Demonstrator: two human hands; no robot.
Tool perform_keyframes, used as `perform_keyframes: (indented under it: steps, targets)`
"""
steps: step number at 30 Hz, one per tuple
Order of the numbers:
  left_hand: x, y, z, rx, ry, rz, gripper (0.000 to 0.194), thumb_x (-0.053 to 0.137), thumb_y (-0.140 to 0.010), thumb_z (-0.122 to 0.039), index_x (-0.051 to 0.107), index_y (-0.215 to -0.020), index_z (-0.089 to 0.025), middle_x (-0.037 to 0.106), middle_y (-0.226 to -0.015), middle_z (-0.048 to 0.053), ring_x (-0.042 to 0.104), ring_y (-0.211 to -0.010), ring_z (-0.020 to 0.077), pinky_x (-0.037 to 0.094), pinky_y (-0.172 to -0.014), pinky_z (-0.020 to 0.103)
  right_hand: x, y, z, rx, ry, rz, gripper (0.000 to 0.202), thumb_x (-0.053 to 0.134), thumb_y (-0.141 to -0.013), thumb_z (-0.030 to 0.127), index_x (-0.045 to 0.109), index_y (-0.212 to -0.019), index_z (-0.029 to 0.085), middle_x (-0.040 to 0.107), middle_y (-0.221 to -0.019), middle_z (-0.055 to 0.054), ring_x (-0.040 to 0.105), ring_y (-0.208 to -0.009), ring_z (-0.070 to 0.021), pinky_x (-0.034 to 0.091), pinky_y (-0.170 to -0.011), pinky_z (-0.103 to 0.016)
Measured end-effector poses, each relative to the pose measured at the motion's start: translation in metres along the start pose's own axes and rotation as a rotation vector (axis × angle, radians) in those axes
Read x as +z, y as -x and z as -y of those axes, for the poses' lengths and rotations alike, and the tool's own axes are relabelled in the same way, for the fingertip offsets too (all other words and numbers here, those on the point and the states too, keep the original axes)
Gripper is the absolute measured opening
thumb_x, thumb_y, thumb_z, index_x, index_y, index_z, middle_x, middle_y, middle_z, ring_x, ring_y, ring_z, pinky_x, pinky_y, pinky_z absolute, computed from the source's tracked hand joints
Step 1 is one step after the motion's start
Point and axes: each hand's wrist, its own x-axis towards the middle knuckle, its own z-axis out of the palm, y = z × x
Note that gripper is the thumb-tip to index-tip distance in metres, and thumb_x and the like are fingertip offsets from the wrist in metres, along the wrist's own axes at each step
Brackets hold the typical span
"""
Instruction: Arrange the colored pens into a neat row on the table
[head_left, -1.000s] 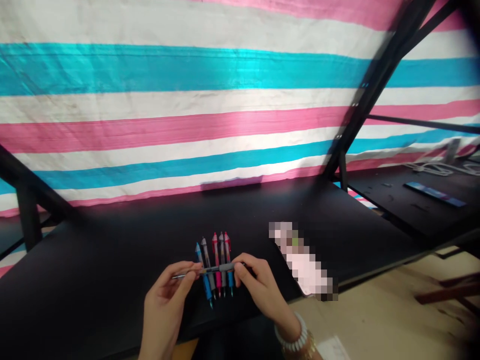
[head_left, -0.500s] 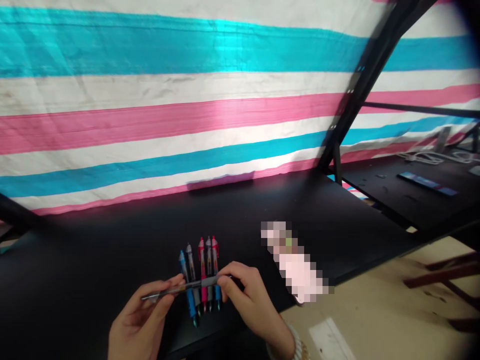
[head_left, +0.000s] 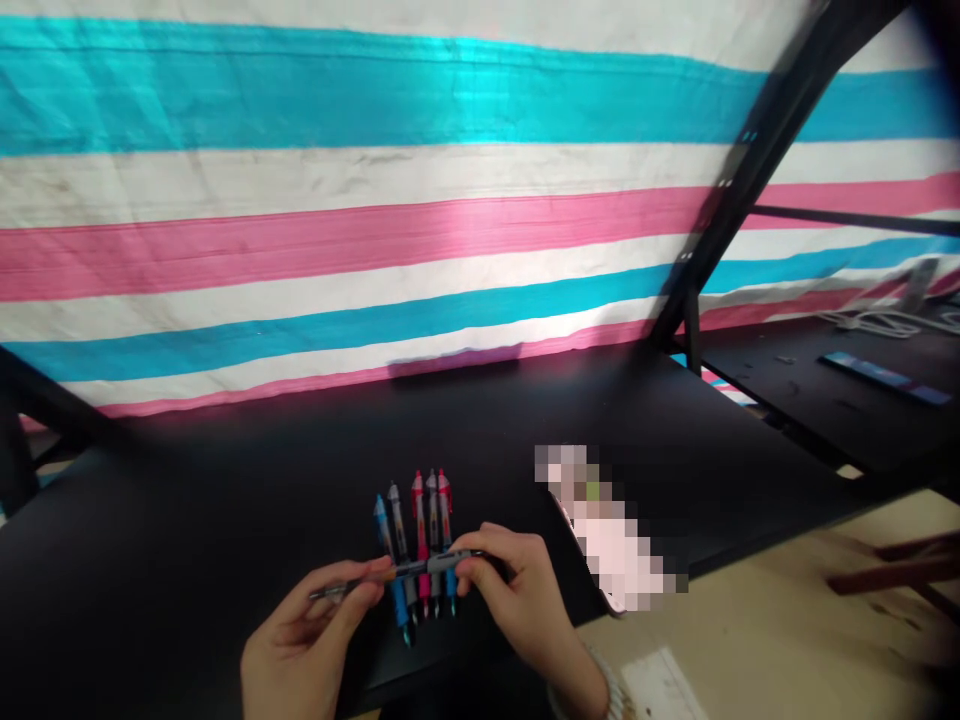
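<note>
Two hands, one pen, and honestly not a huge shift here. Our left hand point(head_left: 296, 645) pinches the clear barrel of the grey-gripped pen point(head_left: 444, 563) between thumb and fingers, and our right hand point(head_left: 521, 590) pinches it up by the grey end. Neither hand is spread or pressed to the other; there's a short stretch of pen showing between them.

What's different from a second ago is the angle: the pen now slants more in our view, its left end lower, and more of the grey grip shows. The two-handed hold itself is the same, so as we read it, it's a small adjustment and both hands are still tied up with that pen. We can't tell if its parts are fully joined.

It's held across the row of five pens point(head_left: 420, 530), over their lower halves, and we can't say if it touches any. From the left we've got blue, grey, pink, grey, then one with a red top and blue grip, all lying on the black table point(head_left: 225, 500) with their coloured tops away from us. The order looks unchanged. Over past our right hand lies a pixelated pale pink item point(head_left: 619, 550), well apart from the row.
</note>
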Motion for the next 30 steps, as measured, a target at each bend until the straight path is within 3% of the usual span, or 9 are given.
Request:
perform_keyframes:
  steps: [5,8,14,20,24,28,30]
  targets:
    - [0.006,-0.002,-0.004,-0.019,0.083,0.036,0.032,0.093,-0.056,-0.035,0.074,-0.077,-0.019,0.081,-0.081,0.007,0.078,-0.073,0.0193,0.061,-0.069,0.017,0.002,0.003,-0.006,0.011,0.029,0.016,0.014,0.068,-0.085,0.017,0.081,-0.087,0.020,0.073,-0.070,-0.002,0.062,-0.064,-0.0159,0.044,-0.059,-0.024]
    - [0.007,-0.003,-0.008,-0.004,0.124,0.055,0.030,0.092,-0.057,-0.034,0.073,-0.075,-0.018,0.081,-0.080,0.008,0.078,-0.075,0.0209,0.061,-0.069,0.019,0.000,0.004,-0.007,0.063,-0.015,0.059,0.018,0.068,-0.088,0.028,0.079,-0.099,0.020,0.076,-0.082,-0.004,0.063,-0.067,-0.0167,0.044,-0.061,-0.025]
    - [0.002,0.003,-0.006,0.003,0.084,0.150,0.022,0.088,-0.066,-0.030,0.074,-0.078,-0.019,0.082,-0.085,0.009,0.078,-0.078,0.0213,0.061,-0.070,0.020,-0.002,0.005,-0.008,0.064,0.107,0.080,0.042,0.054,-0.099,0.038,0.068,-0.064,0.018,0.068,-0.061,-0.002,0.056,-0.057,-0.0143,0.038,-0.056,-0.024]
    - [0.002,0.004,-0.005,-0.001,0.079,0.127,0.022,0.087,-0.067,-0.031,0.072,-0.077,-0.018,0.081,-0.079,0.009,0.079,-0.074,0.0235,0.063,-0.070,0.025,0.000,0.007,-0.014,0.073,0.051,0.038,0.017,0.066,-0.089,0.031,0.078,-0.086,0.019,0.069,-0.068,-0.002,0.063,-0.066,-0.0182,0.046,-0.062,-0.025]
    - [0.003,0.003,-0.006,0.041,0.092,0.093,0.023,0.086,-0.068,-0.032,0.072,-0.079,-0.018,0.081,-0.083,0.010,0.079,-0.076,0.0238,0.063,-0.071,0.025,0.001,0.007,-0.011,0.108,0.014,0.082,0.020,0.071,-0.087,0.036,0.076,-0.095,0.019,0.071,-0.076,-0.004,0.062,-0.066,-0.0181,0.045,-0.058,-0.025]
    - [0.002,0.003,-0.006,0.040,0.096,0.116,0.022,0.087,-0.068,-0.031,0.072,-0.079,-0.018,0.081,-0.084,0.010,0.079,-0.078,0.0244,0.063,-0.072,0.026,0.000,0.006,-0.007,0.093,0.052,0.081,0.044,0.052,-0.099,0.047,0.067,-0.068,0.018,0.065,-0.064,-0.003,0.055,-0.058,-0.0153,0.040,-0.055,-0.026]
    - [0.001,0.002,-0.006,0.035,0.101,0.111,0.022,0.087,-0.068,-0.031,0.072,-0.079,-0.019,0.081,-0.084,0.010,0.079,-0.079,0.0243,0.063,-0.073,0.026,0.000,0.005,-0.007,0.096,0.070,0.052,0.047,0.052,-0.099,0.048,0.063,-0.065,0.019,0.062,-0.062,-0.002,0.052,-0.057,-0.0147,0.039,-0.055,-0.026]
